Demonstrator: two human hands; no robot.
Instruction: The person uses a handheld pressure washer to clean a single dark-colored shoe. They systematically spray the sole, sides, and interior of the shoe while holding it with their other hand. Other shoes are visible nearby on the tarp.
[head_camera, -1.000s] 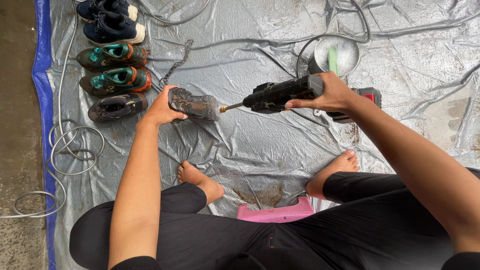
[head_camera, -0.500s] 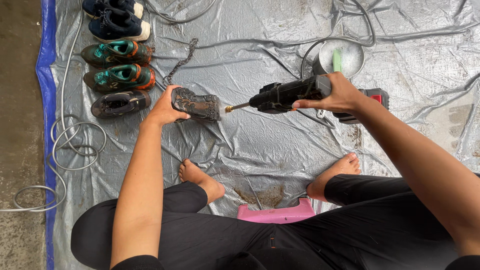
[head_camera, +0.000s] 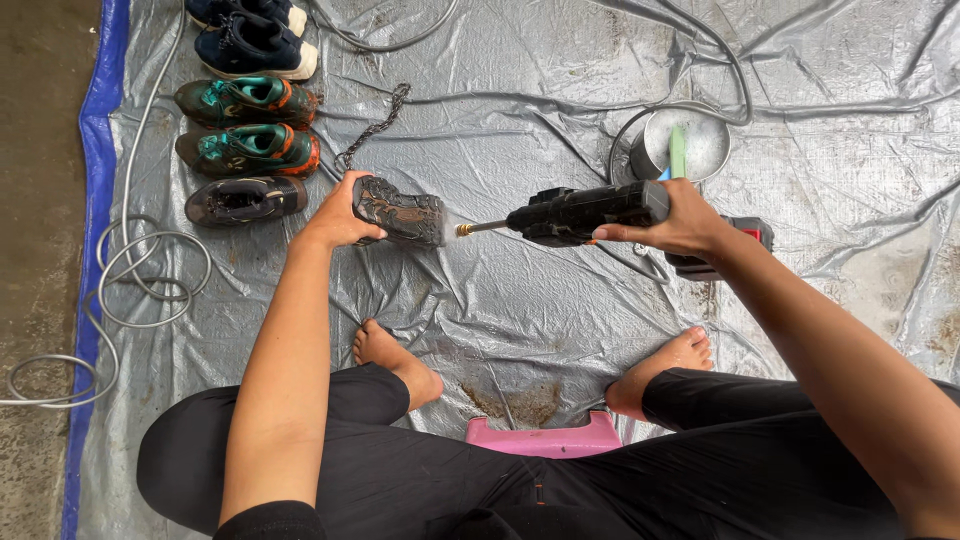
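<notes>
My left hand (head_camera: 338, 215) grips the heel end of a muddy dark shoe (head_camera: 400, 213), held on its side with the sole showing. My right hand (head_camera: 683, 220) is closed around a black spray gun (head_camera: 590, 213) with a brass nozzle tip (head_camera: 467, 229). The nozzle points left, a short gap from the shoe's toe, and a faint spray reaches the shoe. Both sit above a grey tarp (head_camera: 540, 110).
A row of shoes lies at the upper left: a dark one (head_camera: 245, 199), two teal-and-orange ones (head_camera: 248, 149), navy ones (head_camera: 255, 45). A metal bowl (head_camera: 680, 148) with a green brush stands behind the gun. A coiled hose (head_camera: 120, 290) lies left. A pink stool (head_camera: 545, 440) is under me, bare feet either side.
The shoe and the spray gun have stayed together with the nozzle aimed at the toe. The view has shifted slightly; the hands hold the same grip.
</notes>
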